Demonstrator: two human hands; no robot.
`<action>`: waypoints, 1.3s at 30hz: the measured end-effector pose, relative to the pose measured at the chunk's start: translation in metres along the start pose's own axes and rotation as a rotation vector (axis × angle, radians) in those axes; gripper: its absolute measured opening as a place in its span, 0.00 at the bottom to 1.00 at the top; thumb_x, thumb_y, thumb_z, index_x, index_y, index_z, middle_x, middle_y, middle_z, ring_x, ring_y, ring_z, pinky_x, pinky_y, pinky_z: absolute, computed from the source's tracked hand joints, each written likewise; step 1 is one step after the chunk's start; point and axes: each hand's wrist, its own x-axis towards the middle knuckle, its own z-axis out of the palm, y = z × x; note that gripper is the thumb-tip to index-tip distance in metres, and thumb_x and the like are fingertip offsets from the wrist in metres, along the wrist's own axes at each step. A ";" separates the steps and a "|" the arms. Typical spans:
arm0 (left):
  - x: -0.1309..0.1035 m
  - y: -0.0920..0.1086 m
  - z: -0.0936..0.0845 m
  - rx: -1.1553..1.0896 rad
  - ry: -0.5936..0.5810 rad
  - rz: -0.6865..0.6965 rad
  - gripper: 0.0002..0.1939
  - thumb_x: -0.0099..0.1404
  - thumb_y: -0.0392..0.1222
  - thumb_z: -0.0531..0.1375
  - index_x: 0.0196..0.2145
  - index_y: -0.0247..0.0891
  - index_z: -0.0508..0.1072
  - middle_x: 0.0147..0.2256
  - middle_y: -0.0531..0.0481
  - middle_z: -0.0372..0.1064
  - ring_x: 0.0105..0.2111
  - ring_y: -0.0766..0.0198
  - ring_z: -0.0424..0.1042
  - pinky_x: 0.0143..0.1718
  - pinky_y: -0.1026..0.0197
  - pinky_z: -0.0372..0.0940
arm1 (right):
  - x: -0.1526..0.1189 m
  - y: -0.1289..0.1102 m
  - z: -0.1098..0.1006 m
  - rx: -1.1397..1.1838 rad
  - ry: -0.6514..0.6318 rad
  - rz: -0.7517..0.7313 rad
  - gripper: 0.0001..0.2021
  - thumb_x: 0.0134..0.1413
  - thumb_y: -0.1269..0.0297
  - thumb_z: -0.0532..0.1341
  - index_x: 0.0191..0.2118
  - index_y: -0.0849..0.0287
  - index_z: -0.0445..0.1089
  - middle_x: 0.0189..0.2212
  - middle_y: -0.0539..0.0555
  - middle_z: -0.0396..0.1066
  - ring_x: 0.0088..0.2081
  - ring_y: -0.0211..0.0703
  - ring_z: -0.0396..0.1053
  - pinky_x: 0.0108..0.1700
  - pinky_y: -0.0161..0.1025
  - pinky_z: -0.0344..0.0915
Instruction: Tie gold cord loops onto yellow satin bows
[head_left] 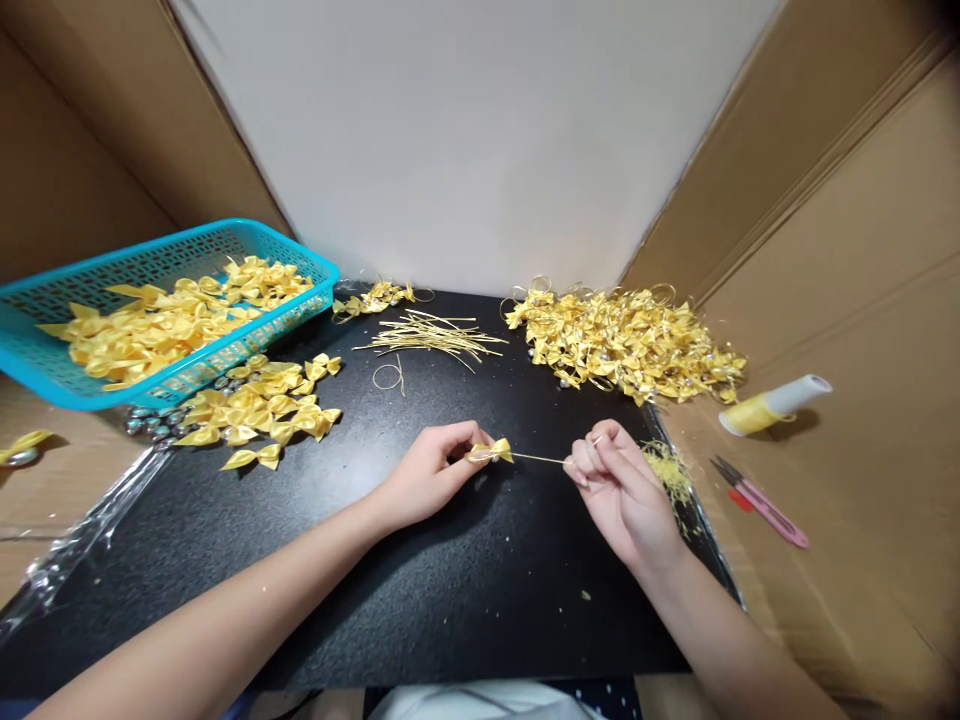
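Between the thumb and fingers of my left hand (435, 470) is a small yellow ribbon bow (501, 451), held just above the black tabletop. A thin gold cord (538, 458) runs taut from the bow across to my right hand (626, 485), whose fingers are closed on its other end. Whether a bell or bead sits under the bow is hard to make out. Beyond the hands lies a bundle of cut gold cords (431, 337), with one looped cord (388, 377) in front of it.
A turquoise basket (322, 275) of yellow bows stands at left, with loose bows (262, 405) and silvery bells (154, 425) beside it. Bows with gold loops are heaped (630, 345) at right. Thread scraps (670, 470), pink thread snips (769, 510) and a spool (776, 403) lie farther right.
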 end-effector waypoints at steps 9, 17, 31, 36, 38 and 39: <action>0.004 -0.002 -0.002 -0.338 0.129 -0.072 0.13 0.60 0.43 0.61 0.24 0.36 0.64 0.27 0.53 0.67 0.30 0.67 0.65 0.35 0.63 0.60 | -0.010 0.006 0.006 0.047 -0.137 0.078 0.14 0.53 0.62 0.64 0.23 0.57 0.60 0.17 0.43 0.46 0.22 0.34 0.46 0.30 0.36 0.53; 0.000 -0.002 -0.007 -0.782 -0.009 -0.121 0.13 0.58 0.42 0.66 0.27 0.36 0.64 0.27 0.52 0.70 0.27 0.68 0.68 0.33 0.63 0.62 | -0.006 0.021 0.002 0.176 -0.135 0.339 0.12 0.51 0.64 0.65 0.26 0.58 0.61 0.18 0.42 0.42 0.22 0.32 0.40 0.27 0.33 0.48; -0.008 0.012 0.000 -0.609 -0.153 0.082 0.17 0.59 0.49 0.65 0.25 0.35 0.66 0.36 0.51 0.61 0.29 0.70 0.60 0.31 0.65 0.56 | 0.010 0.040 0.007 0.073 -0.073 0.591 0.14 0.41 0.66 0.69 0.25 0.60 0.61 0.16 0.39 0.48 0.19 0.28 0.46 0.25 0.30 0.52; -0.013 0.013 0.002 -0.581 -0.241 0.108 0.14 0.63 0.47 0.63 0.25 0.36 0.68 0.32 0.51 0.62 0.32 0.66 0.62 0.35 0.63 0.57 | 0.045 0.041 0.016 0.016 0.035 0.534 0.17 0.39 0.69 0.67 0.20 0.58 0.54 0.12 0.38 0.49 0.17 0.26 0.44 0.21 0.28 0.49; -0.012 0.010 0.002 -0.586 -0.232 0.108 0.13 0.63 0.45 0.63 0.25 0.36 0.68 0.32 0.51 0.62 0.32 0.66 0.62 0.35 0.63 0.56 | 0.058 0.042 0.020 0.010 0.064 0.493 0.18 0.39 0.69 0.66 0.19 0.57 0.52 0.12 0.38 0.48 0.16 0.26 0.43 0.20 0.28 0.48; -0.012 0.009 0.002 -0.591 -0.219 0.111 0.13 0.63 0.45 0.63 0.25 0.36 0.68 0.32 0.51 0.62 0.33 0.66 0.62 0.36 0.63 0.56 | 0.063 0.044 0.023 0.005 0.077 0.470 0.18 0.40 0.69 0.66 0.20 0.57 0.52 0.11 0.38 0.47 0.16 0.26 0.43 0.20 0.28 0.47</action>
